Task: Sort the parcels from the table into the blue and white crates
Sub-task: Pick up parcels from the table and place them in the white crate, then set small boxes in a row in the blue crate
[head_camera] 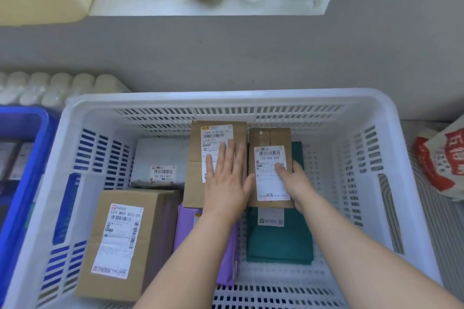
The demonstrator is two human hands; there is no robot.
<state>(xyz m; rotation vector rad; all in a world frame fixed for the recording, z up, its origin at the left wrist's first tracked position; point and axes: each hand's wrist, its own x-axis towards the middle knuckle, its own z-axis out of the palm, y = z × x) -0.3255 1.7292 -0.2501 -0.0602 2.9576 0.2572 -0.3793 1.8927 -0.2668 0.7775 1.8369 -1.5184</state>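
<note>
Both hands inside white crate [226,98]. Left hand [227,183] lies flat on wider cardboard box [194,158], fingers straight and slightly apart, pressing its label. Right hand [295,183] grips narrow cardboard box [270,138], label 130 H06 010: thumb on label, fingers clamped round its right edge. The 2 boxes sit side by side, touching. Narrow one lies over teal mailer [278,241], wider one over purple mailer [185,228]. Grey mailer [160,155] and large box 523 M88 [120,241] to my left. Blue crate [22,113] at far left.
</note>
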